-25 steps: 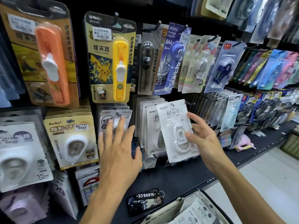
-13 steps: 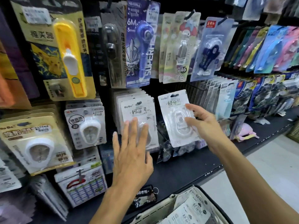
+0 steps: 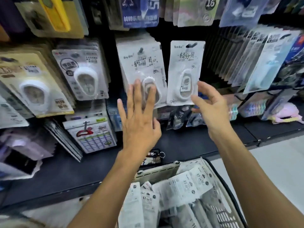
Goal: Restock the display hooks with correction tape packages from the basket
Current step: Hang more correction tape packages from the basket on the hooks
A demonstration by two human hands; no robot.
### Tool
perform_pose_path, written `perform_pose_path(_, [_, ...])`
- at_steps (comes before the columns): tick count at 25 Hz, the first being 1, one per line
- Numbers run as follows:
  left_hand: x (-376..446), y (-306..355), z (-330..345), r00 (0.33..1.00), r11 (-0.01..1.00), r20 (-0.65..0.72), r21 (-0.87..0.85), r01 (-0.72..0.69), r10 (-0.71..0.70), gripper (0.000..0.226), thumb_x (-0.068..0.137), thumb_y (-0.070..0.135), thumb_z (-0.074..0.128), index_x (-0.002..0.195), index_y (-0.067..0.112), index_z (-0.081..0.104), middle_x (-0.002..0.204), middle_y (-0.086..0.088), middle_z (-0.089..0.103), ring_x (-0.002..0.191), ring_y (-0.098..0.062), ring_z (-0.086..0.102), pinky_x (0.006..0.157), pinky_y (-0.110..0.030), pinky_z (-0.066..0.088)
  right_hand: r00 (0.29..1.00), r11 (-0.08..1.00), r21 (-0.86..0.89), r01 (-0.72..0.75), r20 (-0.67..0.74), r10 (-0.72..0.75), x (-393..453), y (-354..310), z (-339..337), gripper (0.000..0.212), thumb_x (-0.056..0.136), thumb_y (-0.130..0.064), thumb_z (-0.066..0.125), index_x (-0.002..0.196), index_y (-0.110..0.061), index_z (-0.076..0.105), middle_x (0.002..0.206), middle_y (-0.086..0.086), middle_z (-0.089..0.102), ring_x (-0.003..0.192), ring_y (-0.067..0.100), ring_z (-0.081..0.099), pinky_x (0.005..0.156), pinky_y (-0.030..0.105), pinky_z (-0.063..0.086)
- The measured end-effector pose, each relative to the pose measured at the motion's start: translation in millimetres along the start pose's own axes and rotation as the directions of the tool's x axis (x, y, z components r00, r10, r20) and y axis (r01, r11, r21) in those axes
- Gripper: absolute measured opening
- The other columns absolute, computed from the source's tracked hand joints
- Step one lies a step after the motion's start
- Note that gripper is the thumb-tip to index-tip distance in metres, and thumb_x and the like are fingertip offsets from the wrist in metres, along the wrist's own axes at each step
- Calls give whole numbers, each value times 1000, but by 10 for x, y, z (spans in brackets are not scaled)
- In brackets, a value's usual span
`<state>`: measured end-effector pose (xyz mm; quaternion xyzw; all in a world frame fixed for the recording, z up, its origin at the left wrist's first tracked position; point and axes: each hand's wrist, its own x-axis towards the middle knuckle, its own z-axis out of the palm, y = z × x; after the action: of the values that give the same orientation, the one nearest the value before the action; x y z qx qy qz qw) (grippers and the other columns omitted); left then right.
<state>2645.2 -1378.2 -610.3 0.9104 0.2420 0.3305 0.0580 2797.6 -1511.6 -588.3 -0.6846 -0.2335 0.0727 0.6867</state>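
Right hand (image 3: 212, 111) beside white package (image 3: 184, 71)

package (image 3: 184, 71): white card under a glossy clear plastic blister
basket (image 3: 158, 171): cream plastic, matt, perforated wall
shelf (image 3: 189, 145): black, matt and smooth
keyring (image 3: 162, 154): shiny metal
floor (image 3: 271, 163): pale, smooth

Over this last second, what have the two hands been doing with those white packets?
The left hand slid right from the neighbouring stack and now presses flat on the hanging white stack. The right hand, which pinched the single correction tape package by its edge, has loosened; whether it still touches is unclear. The basket below stays full.
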Motion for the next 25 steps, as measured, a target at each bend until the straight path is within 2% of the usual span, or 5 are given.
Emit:
perform_pose_path(8, [-1129, -303, 320, 895, 952, 348, -19, 306, -281, 70, 90, 13, 57, 157, 18, 36, 164, -7, 33, 151, -30, 28, 122, -45, 27, 852, 805, -335, -490, 11, 523, -1381, 1537, 207, 21, 92, 0, 59, 87, -18, 69, 88, 8, 73, 74, 24, 69, 68, 37, 58])
perform_pose_path(14, [-2294, -213, 710, 610, 926, 730, 84, 368, -309, 44, 95, 21, 55, 139, 25, 55, 138, 1, 60, 123, -22, 55, 98, -35, 47, 276, 341, 205, -917, -290, 916, -2236, 2126, -80, 32, 83, -11, 80, 106, -12, 58, 95, 9, 67, 71, 22, 59, 62, 36, 53])
perform_pose_path(16, [-2443, -143, 796, 590, 942, 769, 44, 333, -245, 54, 94, 28, 59, 147, 25, 46, 147, 1, 51, 130, -21, 48, 105, -36, 44, 324, 384, 247, -890, -252, 912, -2126, 2098, -81, 24, 84, -8, 79, 101, -8, 62, 93, 9, 71, 70, 22, 63, 61, 35, 55])
perform_pose_path(21, [-2387, 18, 903, 561, 909, 824, -174, 378, -76, 115, 76, 46, 83, 163, 31, 9, 170, 4, 14, 155, -19, 15, 125, -43, 20, 745, 678, -335, -654, -132, 654, -2074, 1677, 72, 24, 84, -16, 76, 72, -1, 62, 64, 7, 67, 61, 24, 62, 64, 39, 52])
perform_pose_path(25, [-2296, 79, 940, 743, 797, 632, -321, 511, -222, 85, 79, 15, 78, 153, 31, 39, 150, 8, 54, 135, -15, 52, 110, -33, 45, 849, 858, -234, -458, 170, 500, -2071, 1369, 57, 17, 81, -16, 69, 72, -2, 66, 67, 12, 71, 62, 19, 67, 62, 35, 54])
